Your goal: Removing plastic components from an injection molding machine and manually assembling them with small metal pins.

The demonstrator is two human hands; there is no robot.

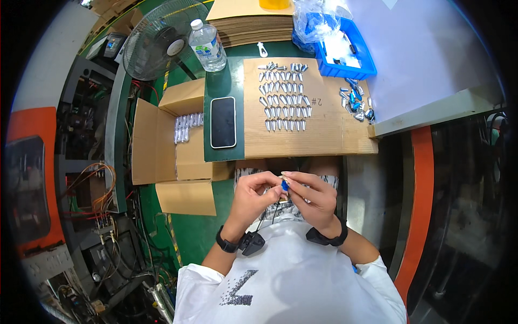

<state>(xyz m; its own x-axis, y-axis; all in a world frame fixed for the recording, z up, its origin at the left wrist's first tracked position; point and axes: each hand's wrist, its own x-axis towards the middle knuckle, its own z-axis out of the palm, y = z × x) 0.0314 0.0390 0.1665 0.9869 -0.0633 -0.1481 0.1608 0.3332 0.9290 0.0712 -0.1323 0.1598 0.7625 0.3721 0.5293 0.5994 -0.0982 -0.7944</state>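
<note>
Just in front of my body, beyond the table's near edge, my left hand [258,195] and my right hand [314,197] meet fingertip to fingertip. Pinched between them is a small shiny blue piece [285,185], mostly covered by the fingers. On a flat cardboard sheet [329,135] ahead, small silver tapered parts [284,100] lie in several neat rows. To their right sits a loose pile of silver and blue parts [354,98], whose blue resembles the piece I hold.
A phone [223,122] and a clear bottle [208,47] stand left of the cardboard sheet. An open carton [147,137] at left holds bagged parts [188,127]. At the back are a fan [164,43], stacked cardboard [251,29] and a blue bin [350,71]. Machinery flanks both sides.
</note>
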